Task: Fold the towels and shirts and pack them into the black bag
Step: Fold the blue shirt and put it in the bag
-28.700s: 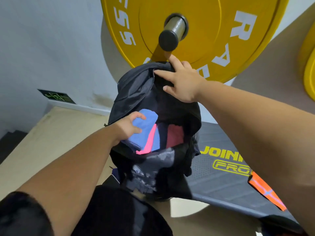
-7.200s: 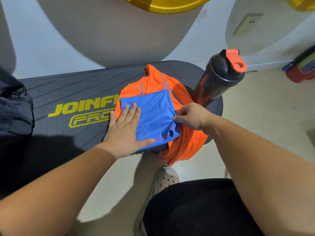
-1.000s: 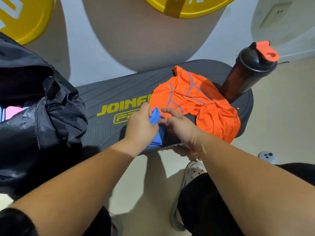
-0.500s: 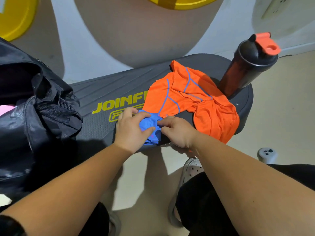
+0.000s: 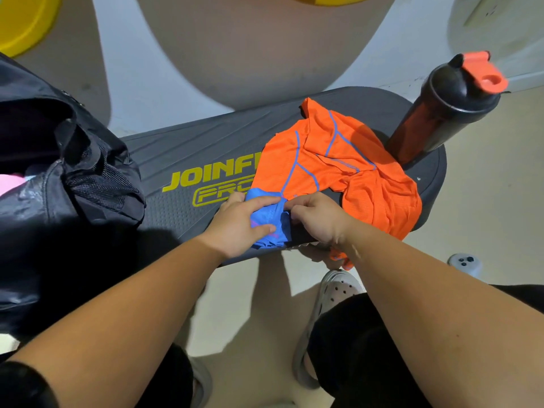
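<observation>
**Both hands on the blue bundle**

Your left hand (image 5: 238,225) grips the small folded blue mesh garment (image 5: 266,216), index finger laid over its top and thumb pressed against its near side. Your right hand (image 5: 316,219) meets it from the other side, fingers curled and the fingertips pinching the bundle's right edge. The blue mesh garment sits at the near edge of the dark grey ribbed counter with yellow lettering (image 5: 191,151), partly overlapping the lower corner of the crumpled orange shirt with blue seams (image 5: 338,166). That orange shirt lies unfolded across the right half of the counter, one end hanging off the front edge. Just behind it a black shaker bottle with an orange flip cap (image 5: 441,113) stands upright at the counter's right end. The black bag (image 5: 59,201) rests on the left end, mouth open, with a pink cloth (image 5: 10,184) showing inside. A grey perforated clog (image 5: 335,290) is on the floor below your right forearm.
</observation>
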Available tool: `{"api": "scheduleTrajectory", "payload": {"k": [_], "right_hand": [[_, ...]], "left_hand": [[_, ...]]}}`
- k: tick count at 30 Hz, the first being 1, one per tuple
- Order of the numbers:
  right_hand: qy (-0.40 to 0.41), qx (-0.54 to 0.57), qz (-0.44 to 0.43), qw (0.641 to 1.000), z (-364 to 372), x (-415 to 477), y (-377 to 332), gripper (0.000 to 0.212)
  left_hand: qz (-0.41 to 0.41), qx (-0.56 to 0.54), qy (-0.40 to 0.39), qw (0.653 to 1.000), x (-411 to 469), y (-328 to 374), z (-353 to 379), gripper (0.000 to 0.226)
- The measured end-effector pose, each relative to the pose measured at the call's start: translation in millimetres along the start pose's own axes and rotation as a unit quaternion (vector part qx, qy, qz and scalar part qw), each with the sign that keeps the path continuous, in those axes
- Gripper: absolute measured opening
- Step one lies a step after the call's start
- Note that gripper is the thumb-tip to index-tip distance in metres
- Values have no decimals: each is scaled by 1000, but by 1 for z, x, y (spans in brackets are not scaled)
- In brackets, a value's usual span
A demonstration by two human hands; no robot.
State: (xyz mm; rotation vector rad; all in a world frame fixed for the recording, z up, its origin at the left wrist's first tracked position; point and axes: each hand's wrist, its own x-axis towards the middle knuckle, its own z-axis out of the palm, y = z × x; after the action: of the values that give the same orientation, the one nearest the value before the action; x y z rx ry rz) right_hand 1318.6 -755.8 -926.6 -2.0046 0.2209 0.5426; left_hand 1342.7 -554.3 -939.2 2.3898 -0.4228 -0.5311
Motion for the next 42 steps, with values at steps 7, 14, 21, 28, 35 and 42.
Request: {"api": "scheduleTrajectory", "payload": {"k": [7,14,21,28,35,42], "right_hand": [[-49,-48,38,997,-7,-4,-35,41],[-11,16,0,1000,4,-16,-106,18],[46,-13,-194,980,31,-15,-236,22],[-50,-253,-369,893,93,-12,-355,40],[-58,-393,-330,856,131,21,-410,65],[-82,-333,-306,888,123,56,-445,78]], "left_hand": [[-5,-69,59,996,-5,10,-15,46],[-9,-71,85,994,-43,28,-87,43],[15,-55,123,991,-120,21,-189,41],[-73,-75,225,969,-189,-31,-274,42],[-205,-174,224,937,-206,-95,-287,31],[-284,-202,69,935,-224,-104,-281,25]]}}
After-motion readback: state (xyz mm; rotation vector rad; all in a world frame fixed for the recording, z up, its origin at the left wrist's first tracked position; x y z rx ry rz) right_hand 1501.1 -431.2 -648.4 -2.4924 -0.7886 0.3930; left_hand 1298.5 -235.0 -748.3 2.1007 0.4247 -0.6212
